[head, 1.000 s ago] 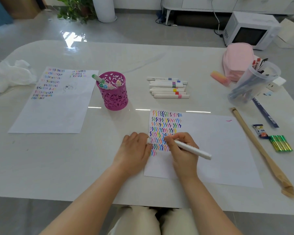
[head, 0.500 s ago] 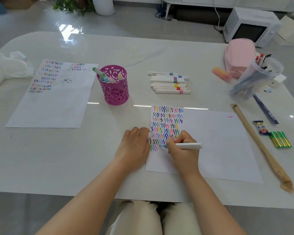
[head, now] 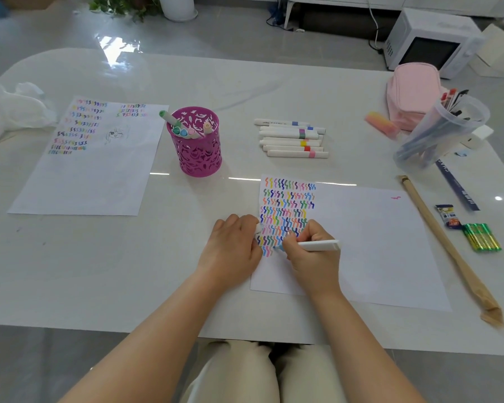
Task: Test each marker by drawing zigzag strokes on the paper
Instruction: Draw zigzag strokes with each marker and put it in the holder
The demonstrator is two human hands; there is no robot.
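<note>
My right hand (head: 312,257) grips a white marker (head: 317,245), its light blue tip touching the paper (head: 376,242) at the bottom of a block of coloured zigzag strokes (head: 285,207). My left hand (head: 230,248) rests at the paper's left edge with fingers curled round a small white marker cap (head: 258,228). Several white markers with coloured bands (head: 291,138) lie in a row beyond the paper. A purple cut-out pen cup (head: 197,141) holds more markers.
A second sheet with zigzags (head: 90,158) lies at left, a crumpled white bag (head: 9,109) beyond it. At right are a pink pouch (head: 413,94), a clear plastic cup of pens (head: 440,132), a long wrapped stick (head: 448,251), batteries (head: 482,241) and a ruler (head: 457,190).
My right hand has lowered the marker from a tilted hold to lie almost level, and its tip has moved down and left to the bottom row of strokes. My left hand stays put.
</note>
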